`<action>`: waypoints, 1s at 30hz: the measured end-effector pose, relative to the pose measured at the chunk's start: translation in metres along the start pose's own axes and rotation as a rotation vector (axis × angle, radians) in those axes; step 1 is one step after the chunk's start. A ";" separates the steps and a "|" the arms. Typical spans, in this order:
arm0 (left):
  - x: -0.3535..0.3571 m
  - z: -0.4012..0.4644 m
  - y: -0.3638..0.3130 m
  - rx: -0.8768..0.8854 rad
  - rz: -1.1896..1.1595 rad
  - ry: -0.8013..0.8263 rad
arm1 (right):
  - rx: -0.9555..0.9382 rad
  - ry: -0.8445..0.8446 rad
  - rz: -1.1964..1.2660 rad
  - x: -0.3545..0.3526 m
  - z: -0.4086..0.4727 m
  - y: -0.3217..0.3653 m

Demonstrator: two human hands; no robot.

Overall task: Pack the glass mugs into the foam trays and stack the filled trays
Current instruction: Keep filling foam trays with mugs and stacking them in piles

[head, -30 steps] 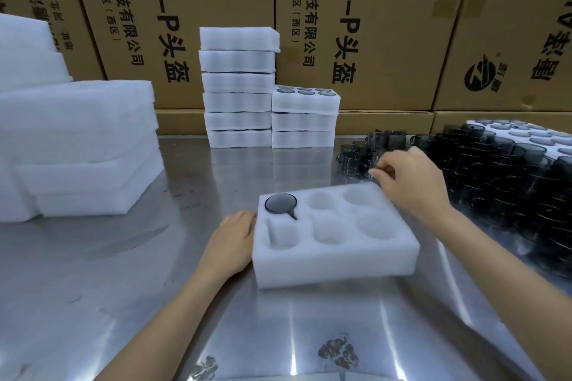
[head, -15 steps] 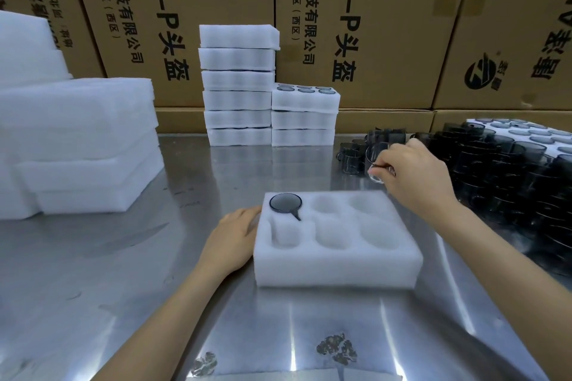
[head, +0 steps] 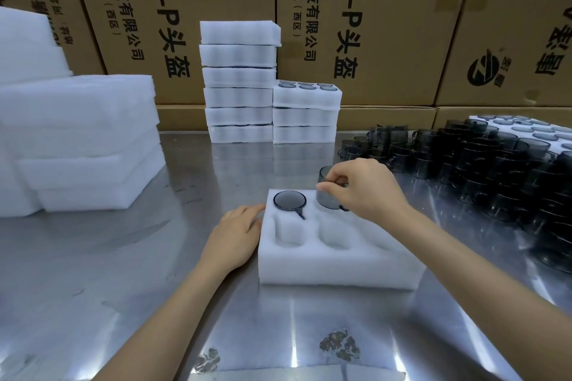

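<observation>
- The foam tray (head: 334, 260) on the steel table (head: 123, 288) was only begun: one smoked-glass mug (head: 289, 201) sat sunk in the far pocket just beyond the left hand (head: 235, 235), its handle pointing back toward the person.
- A second mug (head: 328, 192) was pinched at its rim by the right hand (head: 359, 192), fingers curled over the glass, upright above the far middle pocket and seemingly not yet seated.
- The left hand lay with fingers extended against the tray's near-left side wall, steadying it and grasping nothing.
- The pockets directly below the right hand and toward the wrist looked empty; those under the right forearm were hidden, so the total count could not be told.
- Well beyond the right hand a large crowd of loose mugs (head: 483, 170) awaited packing, so most of the work appeared to remain.
- Far past both hands stood two stacks of trays (head: 238, 83); the shorter stack's top tray (head: 306, 93) showed mugs in its pockets.
- Out to the left of the left hand lay piled foam blocks (head: 80, 133), contents not visible.
</observation>
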State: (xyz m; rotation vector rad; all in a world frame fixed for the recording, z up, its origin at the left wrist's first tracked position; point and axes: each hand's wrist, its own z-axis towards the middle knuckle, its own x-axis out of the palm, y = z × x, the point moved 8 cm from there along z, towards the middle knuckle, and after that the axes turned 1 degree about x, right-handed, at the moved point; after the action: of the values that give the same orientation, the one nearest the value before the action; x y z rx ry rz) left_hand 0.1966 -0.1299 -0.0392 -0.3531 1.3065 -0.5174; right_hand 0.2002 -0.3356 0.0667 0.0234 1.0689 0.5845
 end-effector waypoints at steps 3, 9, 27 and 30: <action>0.000 0.000 0.000 -0.003 0.003 0.001 | 0.014 0.025 -0.039 0.002 0.003 0.006; 0.001 -0.001 -0.001 0.011 0.000 0.011 | 0.025 0.091 -0.109 0.011 0.007 0.007; 0.011 0.006 -0.002 0.104 0.121 0.078 | -0.059 0.240 -0.008 0.019 0.012 0.004; 0.013 0.007 -0.001 0.104 0.170 0.105 | 0.006 0.239 0.103 0.020 0.010 -0.004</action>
State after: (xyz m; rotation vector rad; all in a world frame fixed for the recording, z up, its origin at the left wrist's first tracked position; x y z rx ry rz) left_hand 0.2056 -0.1379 -0.0473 -0.1286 1.3909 -0.4626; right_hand 0.2174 -0.3277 0.0542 0.0137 1.3069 0.6894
